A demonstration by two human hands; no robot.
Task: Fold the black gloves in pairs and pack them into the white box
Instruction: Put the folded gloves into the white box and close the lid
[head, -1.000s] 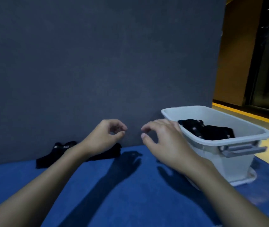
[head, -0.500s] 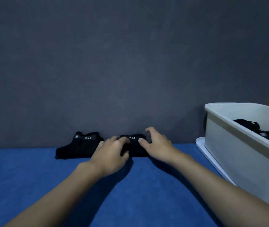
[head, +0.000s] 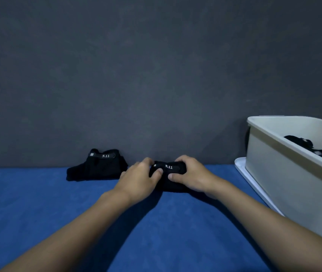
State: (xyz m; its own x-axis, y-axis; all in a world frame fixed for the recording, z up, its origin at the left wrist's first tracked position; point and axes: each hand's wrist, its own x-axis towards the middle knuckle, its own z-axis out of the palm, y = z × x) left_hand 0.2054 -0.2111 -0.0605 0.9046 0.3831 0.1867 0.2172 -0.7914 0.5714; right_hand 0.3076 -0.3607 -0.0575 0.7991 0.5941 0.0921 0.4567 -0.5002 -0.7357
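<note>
We grip a black fabric glove [head: 174,170] with our left hand [head: 138,179] and right hand [head: 191,176], which hide most of it. The white plastic box [head: 274,173] is cut off rightward.

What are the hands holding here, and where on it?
The left hand and right hand grip the black fabric glove labelled 5.11, one at each end.
</note>
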